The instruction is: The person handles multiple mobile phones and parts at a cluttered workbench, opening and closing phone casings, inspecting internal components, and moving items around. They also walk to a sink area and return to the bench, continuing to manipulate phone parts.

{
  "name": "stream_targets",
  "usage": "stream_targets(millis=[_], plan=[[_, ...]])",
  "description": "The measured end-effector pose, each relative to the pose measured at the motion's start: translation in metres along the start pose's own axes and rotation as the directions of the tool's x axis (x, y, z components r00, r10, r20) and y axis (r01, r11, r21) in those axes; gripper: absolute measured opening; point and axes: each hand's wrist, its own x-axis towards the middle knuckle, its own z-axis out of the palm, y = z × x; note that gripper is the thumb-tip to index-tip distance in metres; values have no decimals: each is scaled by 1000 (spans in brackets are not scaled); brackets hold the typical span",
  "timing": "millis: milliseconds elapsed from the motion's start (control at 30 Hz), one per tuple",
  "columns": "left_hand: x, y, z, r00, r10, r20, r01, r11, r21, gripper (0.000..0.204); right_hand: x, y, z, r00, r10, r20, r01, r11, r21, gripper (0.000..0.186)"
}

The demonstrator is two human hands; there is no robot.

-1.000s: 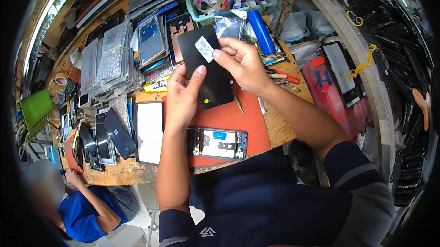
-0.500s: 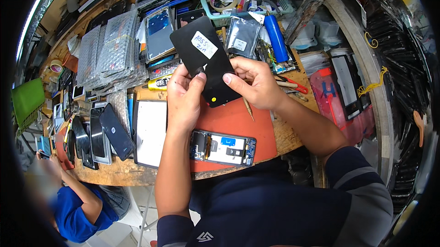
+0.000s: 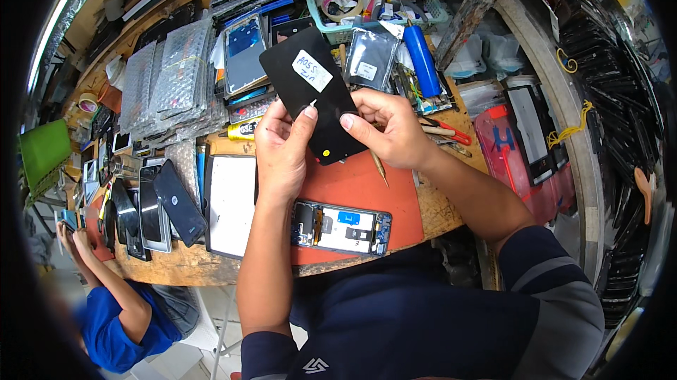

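A black phone screen panel (image 3: 334, 108) with a white handwritten label and a small yellow round sticker is held tilted over the red mat (image 3: 398, 190). My left hand (image 3: 283, 151) grips its lower left side, thumb on the face. On the other edge my right hand (image 3: 389, 130) pinches it between thumb and fingers. Below them, an opened phone (image 3: 340, 228) lies on the mat, its battery and boards showing. A thin pointed brass-coloured tool (image 3: 380, 167) sticks out under my right hand.
Left of the mat are a white pad (image 3: 231, 204), several phones (image 3: 182, 204) and bubble-wrapped packs (image 3: 176, 73). A green basket (image 3: 321, 24) of tape and tools stands behind, near a blue cylinder (image 3: 422, 63). Red-handled pliers (image 3: 451, 131) lie right. A co-worker in blue (image 3: 127, 327) sits at left.
My hands and the panel stay almost in place, with only a slight shift left in the picture. At left, the co-worker's raised arms have moved a little.
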Motion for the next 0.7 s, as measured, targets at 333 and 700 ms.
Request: stream_targets(millis=[333, 700], plan=[[-1, 0, 7, 998, -19, -61, 16, 998, -59, 20, -3, 1, -4, 996, 60, 67, -52, 991, -119, 22], [-4, 1, 6, 998, -13, -55, 14, 1000, 23, 21, -2, 8, 0, 999, -38, -24, 32, 979, -200, 10]])
